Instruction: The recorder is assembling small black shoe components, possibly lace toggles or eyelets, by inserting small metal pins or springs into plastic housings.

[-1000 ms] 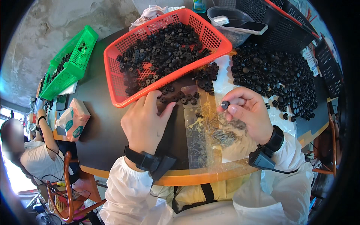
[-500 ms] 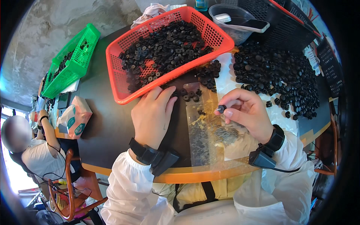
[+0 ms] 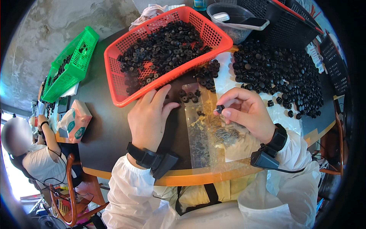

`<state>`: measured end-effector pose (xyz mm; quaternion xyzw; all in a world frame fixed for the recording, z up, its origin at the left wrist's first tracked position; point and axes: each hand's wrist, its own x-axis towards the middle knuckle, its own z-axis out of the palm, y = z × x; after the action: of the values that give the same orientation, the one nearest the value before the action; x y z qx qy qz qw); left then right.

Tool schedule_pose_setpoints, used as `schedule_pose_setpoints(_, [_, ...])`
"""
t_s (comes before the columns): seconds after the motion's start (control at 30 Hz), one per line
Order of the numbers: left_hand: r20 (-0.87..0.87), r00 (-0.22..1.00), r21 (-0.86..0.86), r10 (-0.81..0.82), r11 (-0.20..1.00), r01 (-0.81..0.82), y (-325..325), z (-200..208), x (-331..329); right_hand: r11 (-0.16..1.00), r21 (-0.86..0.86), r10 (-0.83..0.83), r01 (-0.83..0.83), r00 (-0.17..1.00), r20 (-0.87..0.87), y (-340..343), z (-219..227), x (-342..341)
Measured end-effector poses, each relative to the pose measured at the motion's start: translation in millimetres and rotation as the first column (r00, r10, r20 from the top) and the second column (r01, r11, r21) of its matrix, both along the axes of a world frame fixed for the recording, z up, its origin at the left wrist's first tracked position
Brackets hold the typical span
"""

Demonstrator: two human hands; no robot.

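Note:
My right hand (image 3: 249,114) is closed in a pinch on a small black knob (image 3: 220,108). A bit of pale metal, like a screw tip, pokes out of the knob's left side. My left hand (image 3: 146,118) lies palm down by the near rim of the red basket (image 3: 169,84). Its fingers are stretched out, the thumb is apart, and I see nothing held in it. Several small black round parts (image 3: 188,96) sit just right of its fingertips. Below the knob, metal screws (image 3: 227,136) lie in a loose heap on the plastic-covered table.
Black discs (image 3: 167,49) fill much of the red basket. A big heap of black caps (image 3: 274,72) spreads at the right on white sheeting. Behind are a clear tub (image 3: 238,34) with a phone (image 3: 248,23) and black crates (image 3: 282,23). At left are a tissue pack (image 3: 78,120), a green basket (image 3: 72,72) and another person.
My left hand has drawn slightly left, its thumb and index finger spreading wider. My right hand keeps its pinch on the black knob. The whole view has shifted a little.

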<state>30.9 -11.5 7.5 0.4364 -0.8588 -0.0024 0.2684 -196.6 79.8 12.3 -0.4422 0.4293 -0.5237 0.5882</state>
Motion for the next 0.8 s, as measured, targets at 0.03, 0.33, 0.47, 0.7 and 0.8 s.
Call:
schedule_pose_setpoints(0.03, [0.037, 0.999, -0.049, 0.019, 0.999, -0.018, -0.7, -0.7, 1.8, 1.0, -0.006, 0.002, -0.002, 1.0, -0.008, -0.3, -0.5, 0.5])
schedule_pose_setpoints(0.33, [0.091, 0.989, -0.062, 0.117, 0.992, -0.112, 0.4, -0.7, 3.1, 1.0, 0.014, 0.015, -0.014, 0.998, -0.053, -0.9, -2.4, 0.1])
schedule_pose_setpoints(0.47, [0.086, 0.993, -0.096, 0.085, 0.992, -0.077, -0.7, -1.5, 5.0, 1.0, 0.024, 0.01, -0.008, 0.998, -0.064, -0.3, -0.4, 0.8])
schedule_pose_setpoints(0.7, [-0.499, 0.86, 0.417, -0.112, 0.838, 0.351, 20.6, 5.9, -14.5, 0.999, 0.029, -0.011, 0.013, 0.999, -0.047, -1.2, -3.0, 2.0])
schedule_pose_setpoints(0.8, [-0.569, 0.816, 0.525, -0.104, 0.718, 0.457, 29.2, 3.4, -17.0, 0.998, -0.056, 0.02, -0.029, 0.986, -0.166, -1.0, -1.5, 3.9])
